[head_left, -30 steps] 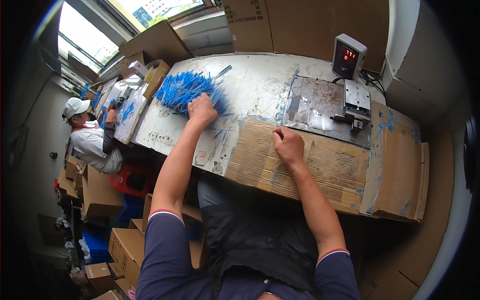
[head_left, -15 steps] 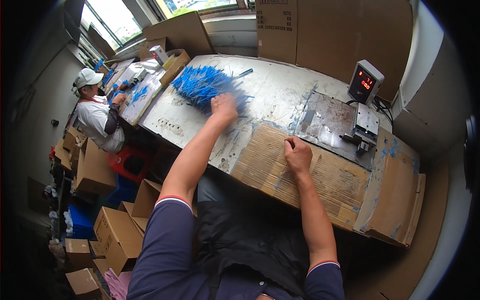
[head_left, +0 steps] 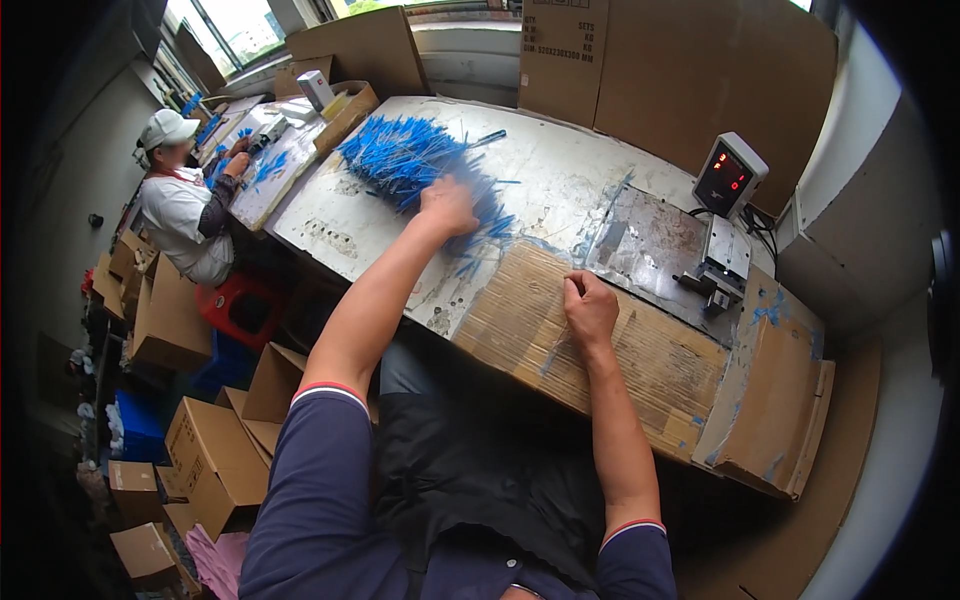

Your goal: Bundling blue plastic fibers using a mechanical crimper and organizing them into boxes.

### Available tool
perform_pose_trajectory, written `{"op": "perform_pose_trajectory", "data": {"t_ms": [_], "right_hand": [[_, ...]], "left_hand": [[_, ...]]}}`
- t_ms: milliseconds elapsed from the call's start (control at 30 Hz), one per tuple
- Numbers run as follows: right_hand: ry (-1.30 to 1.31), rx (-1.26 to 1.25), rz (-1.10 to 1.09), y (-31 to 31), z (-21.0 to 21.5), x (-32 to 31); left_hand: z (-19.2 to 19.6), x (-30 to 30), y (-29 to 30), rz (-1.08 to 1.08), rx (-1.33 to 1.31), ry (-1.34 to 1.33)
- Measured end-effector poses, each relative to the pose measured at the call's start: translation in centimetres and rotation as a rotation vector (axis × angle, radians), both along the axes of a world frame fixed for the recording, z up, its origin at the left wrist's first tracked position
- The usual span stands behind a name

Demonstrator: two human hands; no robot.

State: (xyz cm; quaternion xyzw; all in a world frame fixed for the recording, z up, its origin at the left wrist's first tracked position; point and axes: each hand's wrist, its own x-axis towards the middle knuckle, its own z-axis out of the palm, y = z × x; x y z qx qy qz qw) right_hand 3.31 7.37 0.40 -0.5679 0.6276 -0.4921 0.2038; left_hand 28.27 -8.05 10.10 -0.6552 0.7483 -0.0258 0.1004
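The white, worn tabletop [head_left: 560, 180] fills the upper middle of the frame, its near edge covered by a corrugated cardboard sheet [head_left: 640, 350]. A heap of thin blue strips [head_left: 400, 155] lies upper left of centre. The left hand [head_left: 447, 205], motion-blurred, has dragged toward the person since a moment ago, pulling a bunch out of the heap; fingers curled over strips. The right hand [head_left: 590, 308] stays fisted on the cardboard.
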Motion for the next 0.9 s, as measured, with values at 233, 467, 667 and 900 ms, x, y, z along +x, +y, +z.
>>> {"op": "perform_pose_trajectory", "data": {"t_ms": [233, 467, 667, 900], "right_hand": [[0.019, -0.059, 0.048, -0.3, 0.2, 0.8], [0.005, -0.055, 0.077, -0.1, -0.6, 0.4], [0.049, -0.024, 0.122, 0.0, -1.3, -0.3], [0.247, -0.063, 0.184, -2.3, -1.2, -1.0]], "left_hand": [[-0.9, -1.8, 0.3, 0.093, 0.046, 0.016], [-2.4, -1.7, 1.0, 0.217, 0.0, 0.126], [-1.4, -2.1, 1.8, 0.189, 0.122, 0.254], [-4.0, -2.1, 1.9, 0.149, -0.125, 0.288]]}}
